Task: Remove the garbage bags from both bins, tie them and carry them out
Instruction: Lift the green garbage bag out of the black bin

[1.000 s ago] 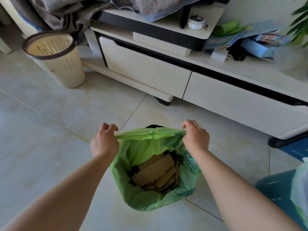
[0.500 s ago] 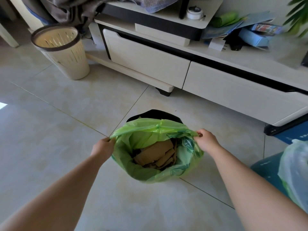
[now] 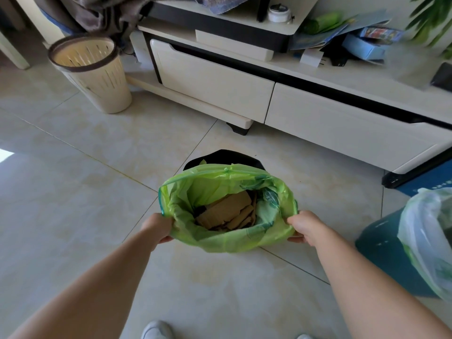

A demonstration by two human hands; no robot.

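Now both hands, left hand (image 3: 158,228) and right hand (image 3: 303,228), clamp the green garbage bag (image 3: 227,238) (cardboard scraps (image 3: 226,212) inside) above the black bin (image 3: 223,157).

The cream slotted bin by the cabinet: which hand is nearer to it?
Left. The left hand is below and right of the cream bin; the right hand is farther right, across the green bag.

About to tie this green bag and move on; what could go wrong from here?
The green bag is open and untied, held only at its rim by the left hand and right hand, so a slip could spill the cardboard. Stiff cardboard edges might tear the thin plastic. The teal bin stands close by, easy to bump.
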